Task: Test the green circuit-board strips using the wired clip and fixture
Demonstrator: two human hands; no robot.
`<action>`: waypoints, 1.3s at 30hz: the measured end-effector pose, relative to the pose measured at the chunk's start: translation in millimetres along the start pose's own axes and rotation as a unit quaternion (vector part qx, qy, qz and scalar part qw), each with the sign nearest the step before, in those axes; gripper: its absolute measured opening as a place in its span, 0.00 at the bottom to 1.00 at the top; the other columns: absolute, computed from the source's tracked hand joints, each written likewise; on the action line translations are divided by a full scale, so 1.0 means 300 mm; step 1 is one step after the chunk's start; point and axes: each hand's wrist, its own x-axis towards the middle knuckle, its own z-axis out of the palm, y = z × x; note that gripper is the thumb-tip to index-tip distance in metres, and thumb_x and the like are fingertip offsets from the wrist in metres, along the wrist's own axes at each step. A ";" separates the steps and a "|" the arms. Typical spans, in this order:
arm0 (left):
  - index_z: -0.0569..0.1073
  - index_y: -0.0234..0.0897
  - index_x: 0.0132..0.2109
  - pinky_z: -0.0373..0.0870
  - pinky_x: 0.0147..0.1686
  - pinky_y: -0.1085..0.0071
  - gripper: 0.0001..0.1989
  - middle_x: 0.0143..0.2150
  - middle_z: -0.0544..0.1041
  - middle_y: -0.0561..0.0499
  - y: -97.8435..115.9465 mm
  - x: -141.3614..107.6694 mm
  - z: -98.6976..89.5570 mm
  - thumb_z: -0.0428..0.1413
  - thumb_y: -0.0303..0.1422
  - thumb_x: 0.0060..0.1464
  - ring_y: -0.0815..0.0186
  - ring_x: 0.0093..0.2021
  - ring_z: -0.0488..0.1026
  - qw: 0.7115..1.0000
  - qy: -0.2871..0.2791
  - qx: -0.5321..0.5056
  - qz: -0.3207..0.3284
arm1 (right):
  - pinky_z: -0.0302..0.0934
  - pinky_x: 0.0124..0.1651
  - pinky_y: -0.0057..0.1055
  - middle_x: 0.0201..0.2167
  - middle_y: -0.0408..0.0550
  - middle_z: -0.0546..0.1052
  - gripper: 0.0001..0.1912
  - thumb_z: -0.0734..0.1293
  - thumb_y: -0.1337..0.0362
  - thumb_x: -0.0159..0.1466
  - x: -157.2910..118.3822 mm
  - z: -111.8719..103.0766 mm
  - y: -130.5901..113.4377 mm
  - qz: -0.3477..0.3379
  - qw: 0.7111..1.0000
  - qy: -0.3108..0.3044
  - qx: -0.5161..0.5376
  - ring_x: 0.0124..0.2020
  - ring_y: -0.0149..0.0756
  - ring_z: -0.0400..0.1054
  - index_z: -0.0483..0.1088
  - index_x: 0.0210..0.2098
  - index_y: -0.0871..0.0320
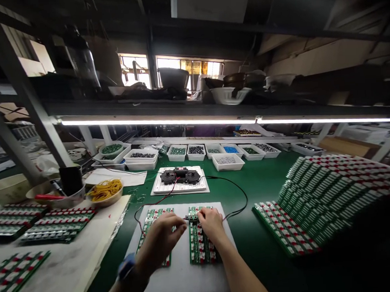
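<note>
The left hand (159, 240) and right hand (211, 224) sit together at lower center of the frame, their fingertips on a small connector (192, 217) between them. Beneath lie two strips of green circuit boards (200, 247) on a white mat (183, 279). Red and black wires (236, 196) run to a white fixture (180, 186) on the green tabletop (253, 230).

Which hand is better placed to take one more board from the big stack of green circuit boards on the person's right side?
Probably the right hand. It is on the same side as the stack of green circuit boards. The left hand is farther away. Both hands are at the small connector.
</note>
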 end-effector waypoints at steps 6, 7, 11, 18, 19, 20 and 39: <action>0.78 0.39 0.47 0.63 0.52 0.62 0.12 0.45 0.77 0.45 -0.084 0.120 0.162 0.55 0.29 0.57 0.55 0.49 0.68 0.985 -0.095 0.131 -0.056 | 0.54 0.44 0.34 0.37 0.49 0.80 0.12 0.61 0.62 0.66 0.012 0.013 -0.001 0.019 1.000 -0.009 0.007 0.47 0.45 0.68 0.77 0.34 0.53; 0.78 0.38 0.48 0.62 0.53 0.62 0.13 0.46 0.76 0.45 -0.096 0.133 0.182 0.55 0.30 0.58 0.55 0.50 0.67 0.982 -0.110 0.137 -0.066 | 0.54 0.45 0.34 0.38 0.50 0.80 0.12 0.61 0.62 0.66 0.015 0.014 -0.001 0.024 1.000 -0.012 0.009 0.47 0.45 0.68 0.77 0.34 0.53; 0.79 0.39 0.49 0.64 0.52 0.64 0.13 0.44 0.78 0.46 -0.132 0.160 0.222 0.55 0.32 0.58 0.55 0.50 0.68 0.976 -0.155 0.131 -0.084 | 0.55 0.45 0.34 0.38 0.50 0.80 0.12 0.61 0.63 0.65 0.027 0.016 0.001 0.035 0.999 -0.022 0.018 0.48 0.45 0.68 0.78 0.35 0.54; 0.80 0.42 0.47 0.65 0.51 0.67 0.12 0.42 0.79 0.47 -0.164 0.161 0.246 0.57 0.32 0.57 0.57 0.49 0.69 0.978 -0.144 0.120 -0.089 | 0.54 0.46 0.33 0.36 0.48 0.80 0.11 0.63 0.63 0.64 0.023 0.021 0.009 0.034 0.998 -0.015 0.053 0.47 0.44 0.68 0.78 0.33 0.53; 0.80 0.42 0.47 0.64 0.52 0.66 0.12 0.42 0.79 0.47 -0.163 0.160 0.247 0.58 0.32 0.57 0.57 0.49 0.69 0.979 -0.140 0.120 -0.088 | 0.54 0.46 0.33 0.36 0.48 0.80 0.11 0.63 0.63 0.64 0.020 0.020 0.011 0.032 0.998 -0.012 0.060 0.47 0.44 0.68 0.78 0.33 0.53; 0.80 0.41 0.47 0.64 0.52 0.66 0.12 0.42 0.79 0.47 -0.159 0.159 0.248 0.58 0.31 0.56 0.57 0.49 0.68 0.980 -0.136 0.120 -0.086 | 0.54 0.45 0.32 0.36 0.48 0.80 0.11 0.63 0.63 0.64 0.017 0.019 0.012 0.030 0.997 -0.009 0.068 0.47 0.44 0.68 0.78 0.32 0.53; 0.80 0.45 0.47 0.64 0.49 0.64 0.13 0.39 0.78 0.49 -0.154 0.092 0.239 0.57 0.30 0.56 0.57 0.46 0.67 0.986 -0.127 0.087 -0.062 | 0.50 0.46 0.31 0.33 0.44 0.81 0.10 0.64 0.63 0.62 -0.026 -0.058 0.020 -0.012 0.995 -0.062 0.072 0.45 0.40 0.69 0.77 0.29 0.53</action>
